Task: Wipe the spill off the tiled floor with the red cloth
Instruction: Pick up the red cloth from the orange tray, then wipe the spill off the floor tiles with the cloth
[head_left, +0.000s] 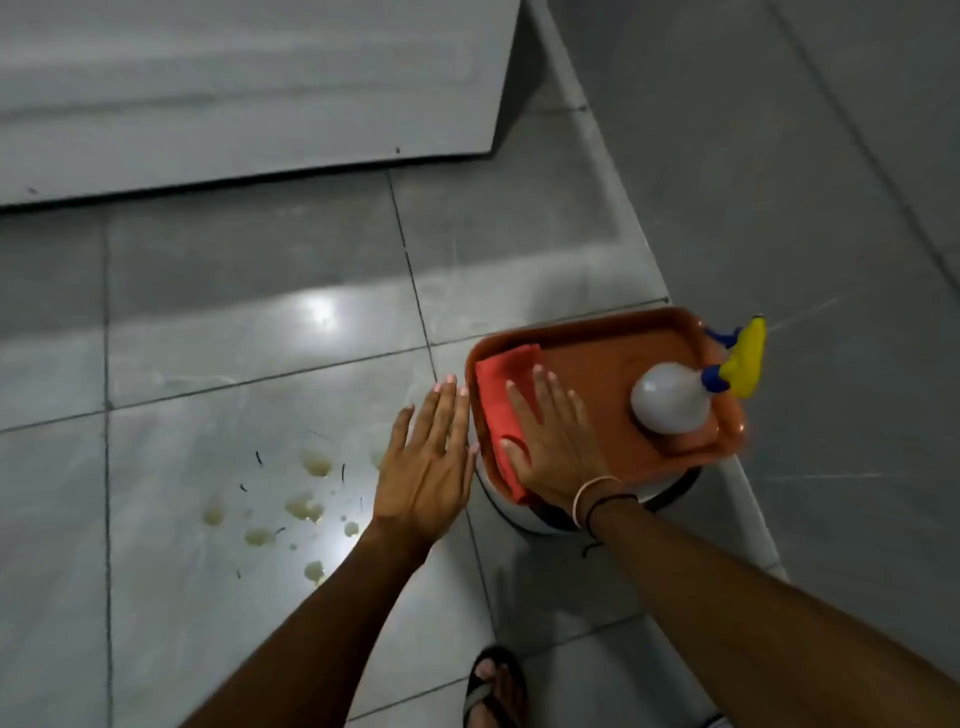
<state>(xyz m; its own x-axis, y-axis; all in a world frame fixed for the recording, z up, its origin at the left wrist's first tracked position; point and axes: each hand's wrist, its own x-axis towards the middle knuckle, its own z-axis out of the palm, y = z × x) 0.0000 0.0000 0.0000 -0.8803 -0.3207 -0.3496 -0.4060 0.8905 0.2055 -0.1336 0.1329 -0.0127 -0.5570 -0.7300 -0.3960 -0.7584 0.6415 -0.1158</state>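
Observation:
A folded red cloth (503, 400) lies at the left end of an orange tray (597, 364). My right hand (553, 441) rests flat on the cloth with fingers spread, not gripping it. My left hand (428, 457) hovers open over the floor just left of the tray's edge, holding nothing. The spill (301, 506) is a scatter of yellowish blobs and small dark flecks on the grey tiled floor (234, 338), left of and below my left hand.
A white spray bottle (672, 397) with a yellow and blue trigger lies on the tray's right end. The tray sits on a white round stool or bucket (519, 512). A white door (249, 104) stands behind. A sandalled foot (493, 686) is at the bottom.

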